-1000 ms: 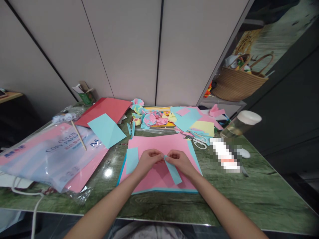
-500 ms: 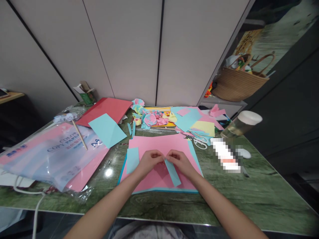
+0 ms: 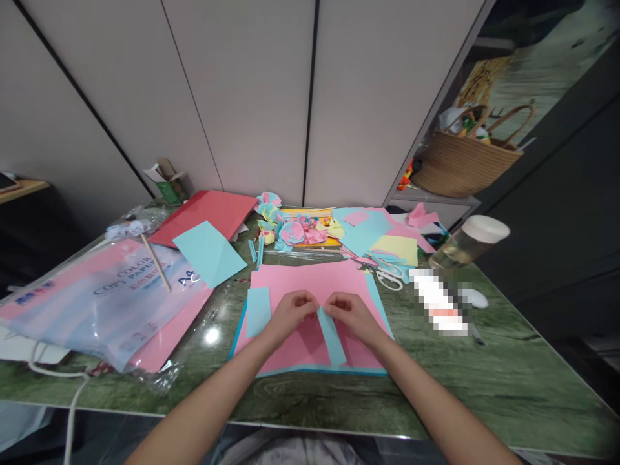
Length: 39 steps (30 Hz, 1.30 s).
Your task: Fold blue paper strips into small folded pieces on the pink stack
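Observation:
A narrow light-blue paper strip hangs slantwise from the fingertips of both hands, its lower end towards me. My left hand pinches the strip's top end, and my right hand pinches it just beside, fingertips almost meeting. Below them lies a stack of pink paper with blue sheets at its edges. Left of my left hand, a light-blue paper rectangle rests on the stack. The fingers hide the strip's upper tip.
Paper flowers and coloured scraps lie along the back. White-handled scissors and a lidded bottle are on the right. To the left are a bagged paper pack, a red folder and a blue sheet.
The strip's lower end has swung slightly left and hangs a little steeper. Both hands stay nearly in place, still pinching it.

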### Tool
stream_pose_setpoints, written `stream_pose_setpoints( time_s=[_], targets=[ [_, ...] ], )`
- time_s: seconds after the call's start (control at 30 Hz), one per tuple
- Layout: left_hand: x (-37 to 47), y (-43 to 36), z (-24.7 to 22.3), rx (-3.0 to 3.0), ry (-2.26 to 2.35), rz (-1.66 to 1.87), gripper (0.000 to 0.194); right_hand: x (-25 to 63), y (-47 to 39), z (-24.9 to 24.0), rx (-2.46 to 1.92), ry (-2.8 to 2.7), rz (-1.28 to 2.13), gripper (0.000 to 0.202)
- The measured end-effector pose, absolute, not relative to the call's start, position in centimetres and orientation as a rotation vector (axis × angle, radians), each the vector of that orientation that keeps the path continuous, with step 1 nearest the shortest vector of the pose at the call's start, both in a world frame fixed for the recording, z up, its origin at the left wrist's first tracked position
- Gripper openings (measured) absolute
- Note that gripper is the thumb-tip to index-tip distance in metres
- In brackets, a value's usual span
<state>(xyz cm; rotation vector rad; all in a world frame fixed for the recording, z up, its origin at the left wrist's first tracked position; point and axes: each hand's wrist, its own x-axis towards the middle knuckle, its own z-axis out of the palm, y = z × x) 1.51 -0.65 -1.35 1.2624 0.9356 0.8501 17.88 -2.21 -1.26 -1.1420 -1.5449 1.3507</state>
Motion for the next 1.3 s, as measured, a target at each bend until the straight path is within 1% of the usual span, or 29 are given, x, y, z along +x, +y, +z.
stream_pose_setpoints(
  time_s=[0.17, 0.3, 0.43, 0.63, 0.8, 0.97, 1.13, 1.3],
  targets=[
    [1.5, -0.6, -1.2, 1.272, 0.875, 0.847, 0.008, 17.8, -2.2, -1.3, -1.152, -1.572, 1.304, 0.019],
    [1.3, -0.6, -1.4, 1.238, 0.871, 0.86, 0.008, 17.8, -2.2, -1.5, -1.119, -1.559, 1.355, 0.019],
    [1.2, -0.4, -1.8, 1.159, 0.831, 0.801, 0.012, 18.0, -2.2, -1.4, -1.096, -1.579, 1.409, 0.019],
    [0.8, 0.1, -2.2, 1.191, 0.833, 0.762, 0.013, 18.2, -2.2, -1.1, -1.095, -1.633, 1.384, 0.022],
    [0.6, 0.1, -1.8, 1.171, 0.862, 0.736, 0.018, 18.4, -2.2, -0.6, -1.109, -1.623, 1.38, 0.023],
    [0.4, 0.3, -2.1, 1.172, 0.842, 0.728, 0.016, 18.4, -2.3, -0.4, -1.108, -1.623, 1.41, 0.024],
    [0.6, 0.4, -2.4, 1.045, 0.787, 0.665, 0.015, 18.3, -2.3, -0.5, -1.091, -1.639, 1.448, 0.024],
    [0.8, 0.1, -2.0, 1.072, 0.806, 0.747, 0.02, 18.4, -2.2, -0.5, -1.103, -1.606, 1.38, 0.025]
  ],
)
